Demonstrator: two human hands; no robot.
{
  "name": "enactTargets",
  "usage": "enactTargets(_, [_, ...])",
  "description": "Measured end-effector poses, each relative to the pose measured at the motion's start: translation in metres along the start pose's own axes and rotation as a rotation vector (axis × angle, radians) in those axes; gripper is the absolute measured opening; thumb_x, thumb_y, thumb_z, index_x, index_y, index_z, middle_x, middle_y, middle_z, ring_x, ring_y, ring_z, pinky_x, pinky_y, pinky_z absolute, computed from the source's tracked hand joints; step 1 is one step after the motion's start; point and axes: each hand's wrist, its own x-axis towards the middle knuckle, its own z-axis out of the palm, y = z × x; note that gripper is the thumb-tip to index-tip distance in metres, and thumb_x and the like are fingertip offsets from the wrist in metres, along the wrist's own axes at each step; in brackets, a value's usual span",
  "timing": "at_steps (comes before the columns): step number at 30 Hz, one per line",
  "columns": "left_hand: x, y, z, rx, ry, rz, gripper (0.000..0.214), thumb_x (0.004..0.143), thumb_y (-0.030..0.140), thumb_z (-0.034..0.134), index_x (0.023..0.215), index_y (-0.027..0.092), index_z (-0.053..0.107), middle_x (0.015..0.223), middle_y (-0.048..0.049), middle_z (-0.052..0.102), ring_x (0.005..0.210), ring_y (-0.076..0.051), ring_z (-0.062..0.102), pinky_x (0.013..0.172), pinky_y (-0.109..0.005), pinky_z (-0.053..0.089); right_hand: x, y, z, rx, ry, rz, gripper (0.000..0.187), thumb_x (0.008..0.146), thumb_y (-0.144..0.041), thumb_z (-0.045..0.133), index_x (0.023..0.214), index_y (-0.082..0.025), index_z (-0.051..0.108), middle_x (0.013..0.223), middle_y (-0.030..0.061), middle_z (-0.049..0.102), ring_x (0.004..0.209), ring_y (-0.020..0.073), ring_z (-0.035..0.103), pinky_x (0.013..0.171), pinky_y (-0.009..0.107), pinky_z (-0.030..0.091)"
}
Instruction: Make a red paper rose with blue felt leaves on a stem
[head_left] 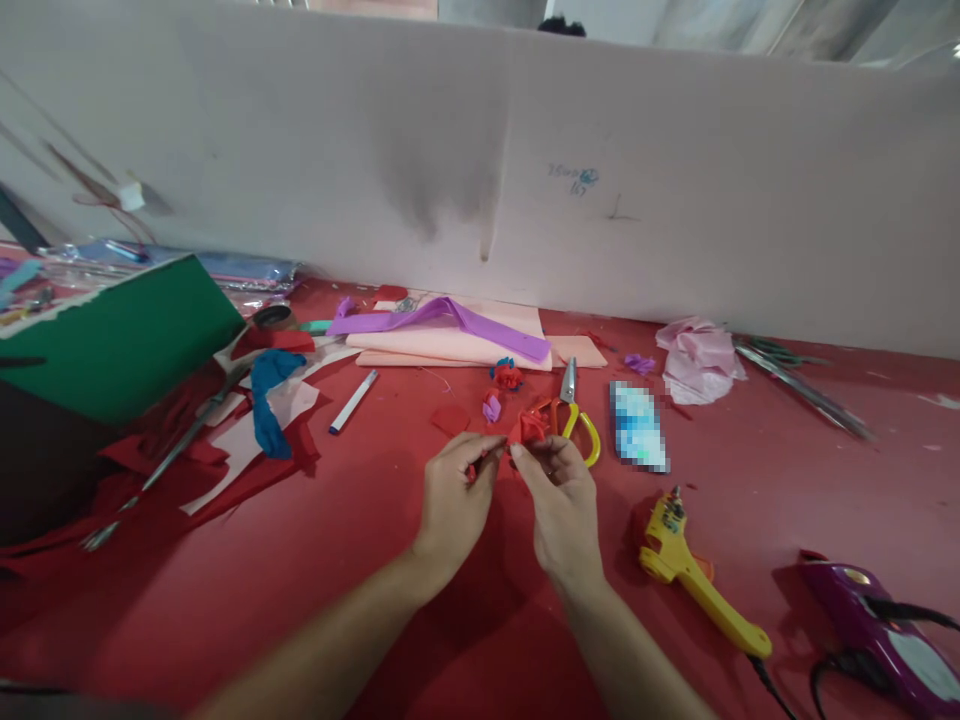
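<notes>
Between my two hands is a small red crepe paper flower (533, 425), its ruffled petals facing away from me. My right hand (566, 505) is closed on it, thumb and fingers pinching near its base. My left hand (457, 500) pinches a red edge of the same flower, its fingertips close to the right thumb. Just beyond lie a red and blue paper flower (507, 374) and a small purple one (491, 407). Scissors (583, 432) with yellow and orange handles rest right behind my right hand. A red paper petal (451, 418) lies by my left hand.
A yellow glue gun (697, 580) with a cord lies at right, near a purple device (874, 625). Folded peach paper (435, 348) carries a purple strip (450, 318). A marker (354, 402), paper scraps (274, 400) and a green box (135, 330) are left. A white panel (300, 150) stands behind.
</notes>
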Motion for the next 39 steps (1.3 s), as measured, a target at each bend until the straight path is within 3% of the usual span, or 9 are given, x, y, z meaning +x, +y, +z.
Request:
enactTargets(16, [-0.0023,-0.0020,0.0007,0.049,0.007,0.058,0.024,0.084,0.020,0.055,0.097,0.025,0.074,0.090,-0.0052,0.070,0.081,-0.017,0.062,0.074,-0.028,0.047,-0.0023,-0.0011,0.0010,0.080,0.052,0.052,0.017,0.068,-0.030,0.077,0.079,-0.019,0.070,0.072,-0.0015,0.066,0.069,0.0135,0.058,0.069,0.028,0.046])
enactTargets(32, [0.0018,-0.0059,0.0054,-0.283,-0.052,-0.227,0.015,0.075,0.024,0.066,0.087,0.021,0.074,0.088,-0.0042,0.072,0.083,-0.017,0.063,0.079,-0.028,0.047,0.0028,-0.0006,-0.0008,0.160,0.024,0.038,0.018,0.069,-0.028,0.076,0.080,-0.021,0.065,0.078,-0.0011,0.067,0.076,0.0141,0.061,0.077,0.030,0.049])
enactTargets(39, [0.0049,-0.0050,0.0067,-0.610,-0.079,-0.445,0.013,0.064,0.023,0.076,0.076,0.019,0.073,0.068,0.0009,0.066,0.060,-0.008,0.051,0.059,-0.020,0.039,0.0040,0.0015,-0.0063,0.152,-0.067,0.042,0.019,0.071,-0.029,0.075,0.088,-0.023,0.070,0.084,0.0007,0.068,0.078,0.0156,0.061,0.077,0.032,0.049])
